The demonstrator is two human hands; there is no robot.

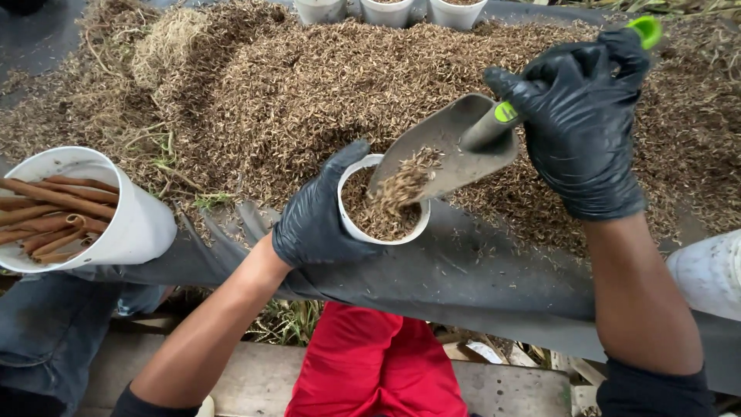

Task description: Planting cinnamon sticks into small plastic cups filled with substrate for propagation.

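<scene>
My left hand point(316, 220), in a black glove, grips a small white cup point(384, 234) partly filled with brown husk-like mulch. My right hand point(583, 127), also black-gloved, holds a grey metal scoop point(448, 150) by its green-tipped handle point(647, 29). The scoop is tilted down over the cup's rim, and mulch slides off its tip into the cup. Both are at the front edge of a big pile of brown mulch point(309, 85) spread on a dark sheet point(463, 270).
A white pot point(135, 224) lying tilted at the left holds several brown cinnamon-like sticks point(54, 212). Three white cups point(386, 11) stand at the far edge of the pile. Another white container point(710, 274) shows at the right edge. Red cloth point(370, 363) lies below.
</scene>
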